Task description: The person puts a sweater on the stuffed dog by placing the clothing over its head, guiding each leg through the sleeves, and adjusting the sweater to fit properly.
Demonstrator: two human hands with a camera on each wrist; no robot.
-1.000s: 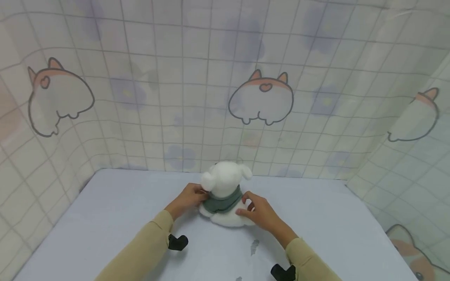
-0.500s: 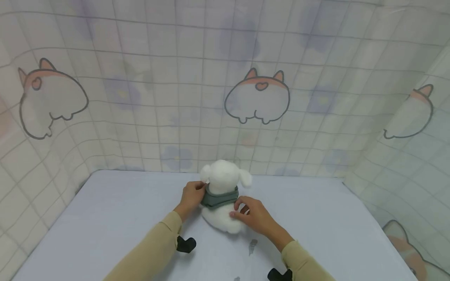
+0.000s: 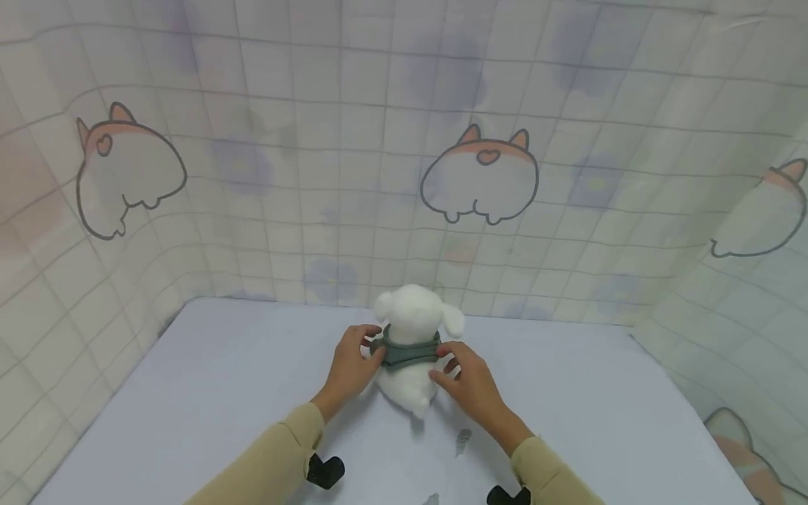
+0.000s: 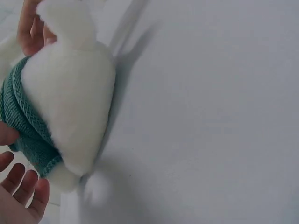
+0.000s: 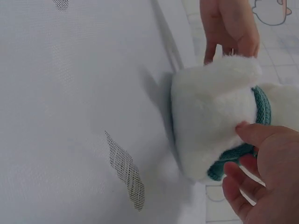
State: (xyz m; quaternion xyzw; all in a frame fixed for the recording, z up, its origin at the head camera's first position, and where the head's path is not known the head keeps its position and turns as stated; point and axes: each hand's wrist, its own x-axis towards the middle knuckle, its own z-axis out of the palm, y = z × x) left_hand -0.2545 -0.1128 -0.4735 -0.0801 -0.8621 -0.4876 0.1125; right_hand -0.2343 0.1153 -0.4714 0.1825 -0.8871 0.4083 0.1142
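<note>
A white plush dog [image 3: 413,312] with floppy ears and a teal knitted sweater [image 3: 407,354] sits upright on the table, its back to the head camera. My left hand [image 3: 356,361] is at its left side, with the sweater's edge between thumb and index finger; the other fingers curve loosely in the left wrist view. On the opposite side, my right hand [image 3: 470,382] has its index finger at the sweater. In the right wrist view, the right thumb [image 5: 250,133] touches the white fur of the back, and the fingers curve beside the sweater, apart from the thumb.
The plush is on a white table [image 3: 240,393] close to its back edge. A light checked curtain [image 3: 353,175] with cartoon corgi prints surrounds the back and sides. Grey mesh patches [image 5: 125,170] mark the tabletop in front. Black straps [image 3: 325,471] hang at both wrists.
The plush has turned more upright, its back now squarely toward the head camera. My left thumb has come onto the sweater's back. My right hand has moved up along the sweater's side.
</note>
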